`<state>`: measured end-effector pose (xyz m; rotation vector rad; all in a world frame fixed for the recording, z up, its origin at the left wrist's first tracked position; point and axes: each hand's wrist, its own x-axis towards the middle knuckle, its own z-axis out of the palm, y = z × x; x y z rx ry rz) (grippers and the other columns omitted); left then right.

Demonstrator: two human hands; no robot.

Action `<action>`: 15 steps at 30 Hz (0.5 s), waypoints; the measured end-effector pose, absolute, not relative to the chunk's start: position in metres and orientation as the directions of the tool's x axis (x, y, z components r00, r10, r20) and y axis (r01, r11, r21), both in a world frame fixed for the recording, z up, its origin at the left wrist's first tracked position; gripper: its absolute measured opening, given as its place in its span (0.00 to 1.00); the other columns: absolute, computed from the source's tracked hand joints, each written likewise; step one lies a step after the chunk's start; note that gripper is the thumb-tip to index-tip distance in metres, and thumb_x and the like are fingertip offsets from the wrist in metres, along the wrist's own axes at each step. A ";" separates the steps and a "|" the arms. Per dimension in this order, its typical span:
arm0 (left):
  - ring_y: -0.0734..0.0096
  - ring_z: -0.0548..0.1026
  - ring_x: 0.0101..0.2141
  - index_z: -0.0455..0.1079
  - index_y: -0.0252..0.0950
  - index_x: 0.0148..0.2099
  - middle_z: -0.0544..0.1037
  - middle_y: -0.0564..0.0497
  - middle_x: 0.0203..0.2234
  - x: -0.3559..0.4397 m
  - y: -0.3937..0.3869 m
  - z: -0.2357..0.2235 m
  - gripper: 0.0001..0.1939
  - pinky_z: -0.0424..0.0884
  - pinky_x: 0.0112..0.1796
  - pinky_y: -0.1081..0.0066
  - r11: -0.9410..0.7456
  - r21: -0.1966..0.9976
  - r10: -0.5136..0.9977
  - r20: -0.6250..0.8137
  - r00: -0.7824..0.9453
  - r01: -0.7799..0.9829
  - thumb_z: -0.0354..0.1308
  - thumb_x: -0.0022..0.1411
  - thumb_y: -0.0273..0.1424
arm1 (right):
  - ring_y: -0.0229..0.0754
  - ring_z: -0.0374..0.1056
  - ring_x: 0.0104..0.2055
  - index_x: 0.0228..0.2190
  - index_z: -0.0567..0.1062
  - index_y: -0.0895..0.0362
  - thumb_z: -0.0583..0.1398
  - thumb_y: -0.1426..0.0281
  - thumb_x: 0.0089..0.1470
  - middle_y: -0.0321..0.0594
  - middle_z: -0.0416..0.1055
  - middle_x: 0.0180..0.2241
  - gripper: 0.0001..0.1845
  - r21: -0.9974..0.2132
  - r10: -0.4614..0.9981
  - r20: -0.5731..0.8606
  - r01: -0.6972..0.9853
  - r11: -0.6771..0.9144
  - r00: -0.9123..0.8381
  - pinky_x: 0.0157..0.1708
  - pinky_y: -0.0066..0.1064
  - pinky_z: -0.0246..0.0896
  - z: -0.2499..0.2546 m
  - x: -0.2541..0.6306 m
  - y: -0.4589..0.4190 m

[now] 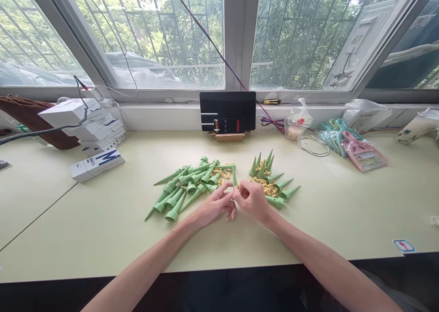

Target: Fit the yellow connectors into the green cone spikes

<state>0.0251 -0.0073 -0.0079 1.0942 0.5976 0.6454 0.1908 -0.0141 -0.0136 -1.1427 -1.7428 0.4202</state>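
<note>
Both hands meet over the middle of the table around one green plastic plant-watering spike (234, 175), which points away from me. My left hand (219, 202) grips the spike near its close end between thumb and fingers, its other fingers loosely curled. My right hand (252, 200) is closed in a pinch against the spike, at a small yellow plastic valve (239, 189) partly covered by the fingers. To the left lies a heap of green spikes (187, 184), with some yellow valves (224, 175) at its right edge. On the right, several green spikes (262, 169) stand or lie among more yellow valves (272, 188).
A tablet (228, 106) with a phone (229, 126) before it leans at the back on a cardboard stand (229, 138). White boxes (98, 164) are at left. A plastic-bagged cup (297, 122), a coiled cable (313, 146) and pink and turquoise dustpan sets (363, 152) lie at right.
</note>
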 end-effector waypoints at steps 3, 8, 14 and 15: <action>0.73 0.73 0.24 0.58 0.39 0.50 0.70 0.55 0.25 0.024 -0.007 -0.008 0.17 0.67 0.28 0.71 0.284 0.947 0.712 -0.102 0.694 -0.153 0.57 0.67 0.42 | 0.32 0.47 0.18 0.19 0.53 0.54 0.57 0.70 0.52 0.27 0.51 0.15 0.17 -0.688 0.826 0.557 0.511 0.516 -0.085 0.20 0.27 0.46 -0.014 0.190 -0.015; 0.74 0.72 0.24 0.57 0.39 0.49 0.70 0.55 0.26 0.023 -0.006 -0.009 0.17 0.67 0.28 0.72 0.260 0.951 0.697 -0.063 0.714 -0.170 0.56 0.67 0.42 | 0.32 0.48 0.17 0.19 0.53 0.54 0.56 0.70 0.53 0.27 0.52 0.15 0.17 -0.669 0.818 0.563 0.517 0.533 -0.116 0.20 0.27 0.46 -0.015 0.189 -0.017; 0.74 0.72 0.24 0.58 0.39 0.50 0.71 0.55 0.26 0.023 -0.007 -0.010 0.16 0.67 0.28 0.72 0.257 0.951 0.689 -0.057 0.723 -0.170 0.56 0.68 0.42 | 0.33 0.49 0.17 0.19 0.53 0.53 0.55 0.71 0.53 0.28 0.53 0.15 0.17 -0.662 0.818 0.560 0.523 0.537 -0.132 0.20 0.27 0.46 -0.015 0.189 -0.018; 0.74 0.72 0.24 0.58 0.39 0.50 0.71 0.55 0.26 0.023 -0.007 -0.010 0.16 0.67 0.28 0.72 0.256 0.952 0.688 -0.055 0.724 -0.171 0.56 0.68 0.42 | 0.33 0.50 0.17 0.19 0.53 0.53 0.55 0.71 0.53 0.28 0.53 0.15 0.17 -0.664 0.820 0.557 0.522 0.536 -0.132 0.20 0.27 0.46 -0.015 0.189 -0.019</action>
